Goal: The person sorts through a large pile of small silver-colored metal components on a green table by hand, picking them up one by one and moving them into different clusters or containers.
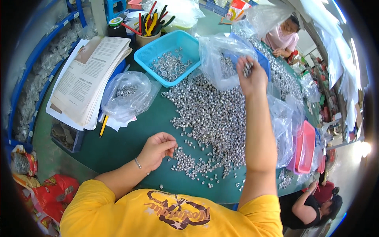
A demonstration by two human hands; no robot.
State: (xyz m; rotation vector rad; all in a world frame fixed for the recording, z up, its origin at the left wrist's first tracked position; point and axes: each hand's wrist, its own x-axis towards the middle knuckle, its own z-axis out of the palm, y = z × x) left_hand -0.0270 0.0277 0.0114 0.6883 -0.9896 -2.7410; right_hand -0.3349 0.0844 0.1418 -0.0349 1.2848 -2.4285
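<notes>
A wide heap of small silver metal pieces (209,114), some rounded and some ring-like, covers the middle of the green table. My right hand (252,77) is raised at the heap's far right, its fingers curled around several silver pieces. It is beside the mouth of a clear plastic bag (213,51), which holds more pieces and lies partly in a blue tray (265,59). At the heap's near left edge, my left hand (158,150) is closed, thumb against the fingers. Whatever those fingers may hold is hidden.
A turquoise basket (144,59) of metal rings stands beyond the heap, before a pot of pliers (148,39). Papers (85,79), a tied bag (128,98) and a yellow pen (104,126) lie left. Pink trays (306,148) stand right. Other people (282,37) sit farther off.
</notes>
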